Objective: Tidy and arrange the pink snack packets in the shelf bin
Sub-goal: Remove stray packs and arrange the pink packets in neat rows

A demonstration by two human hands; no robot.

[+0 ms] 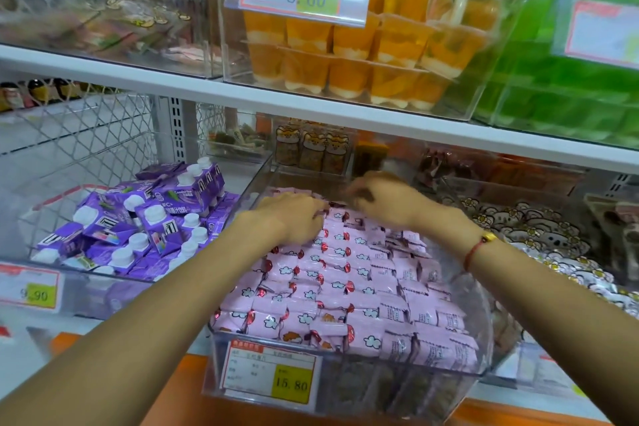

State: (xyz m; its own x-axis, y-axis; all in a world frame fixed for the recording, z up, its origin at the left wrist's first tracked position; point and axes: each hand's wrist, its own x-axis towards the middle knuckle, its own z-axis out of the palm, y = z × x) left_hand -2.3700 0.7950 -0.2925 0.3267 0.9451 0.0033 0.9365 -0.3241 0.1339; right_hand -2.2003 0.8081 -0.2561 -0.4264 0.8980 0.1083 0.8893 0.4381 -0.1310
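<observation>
Lying in a clear bin (345,380) mid-shelf, pink packets (345,287) in rows, left hand (294,218) resting fingers curled on the back rows, right hand (383,199) hovering at the bin's back edge, fingers blurred, grip unclear.

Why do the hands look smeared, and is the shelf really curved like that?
Head view: both the left hand and right hand are motion-blurred over the pink packets, so finger poses are unclear; the 15.80 tag reads sharp; the shelf edge bows from the wide-angle lens; the clear upper bins carry soft glare; lighting is even, with no hard shadows.
</observation>
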